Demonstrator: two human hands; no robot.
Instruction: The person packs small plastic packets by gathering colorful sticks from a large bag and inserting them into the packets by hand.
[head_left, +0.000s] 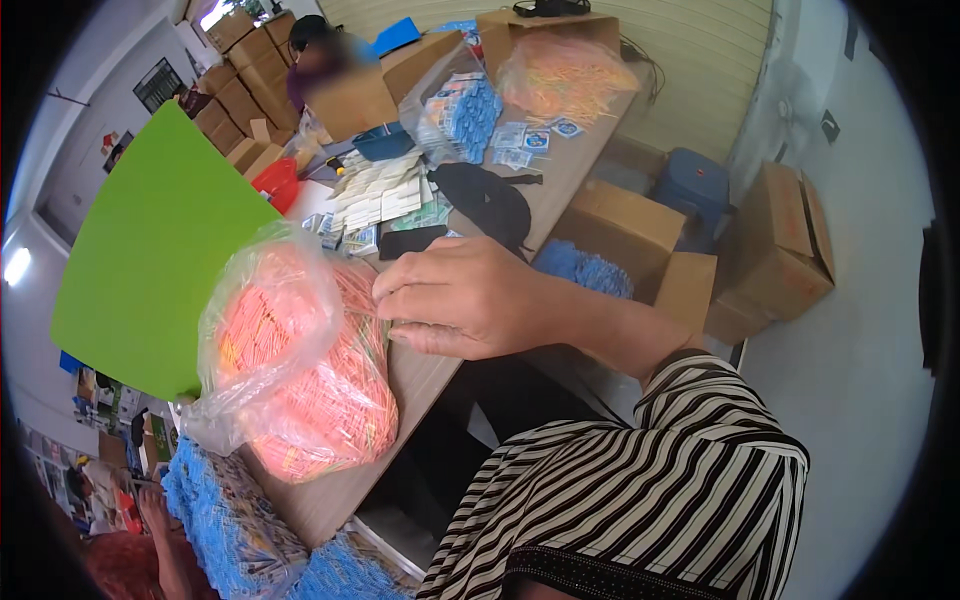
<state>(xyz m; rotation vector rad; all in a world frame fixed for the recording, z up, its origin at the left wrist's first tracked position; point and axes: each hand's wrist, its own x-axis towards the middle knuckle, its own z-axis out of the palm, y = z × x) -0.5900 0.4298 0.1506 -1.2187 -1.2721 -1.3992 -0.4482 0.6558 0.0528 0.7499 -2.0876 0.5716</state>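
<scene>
Presently, the right hand [462, 300] is narrowly curled; whether it grips anything cannot be told. Left hand: out of view. Immediately left of the right fingertips lies a clear, bulging plastic bag of thin pink strands [325, 405], long axis crosswise to the fingers.

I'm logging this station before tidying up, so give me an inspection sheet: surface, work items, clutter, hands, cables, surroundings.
Surface: wood-toned table, crowded, some bare patches.
Work items: clear bag of thin pink pieces, at the near end.
Clutter: black cap, dark phone-like slab, piled pale packets, red basin.
Hands: right hand at the bag's right side; its grip is unclear. Left hand out of view.
Cables: thin dark cord near the table's far corner.
Surroundings: green panel at left; open cardboard box with blue contents beside the table; one person beyond the table, another at lower left.
</scene>
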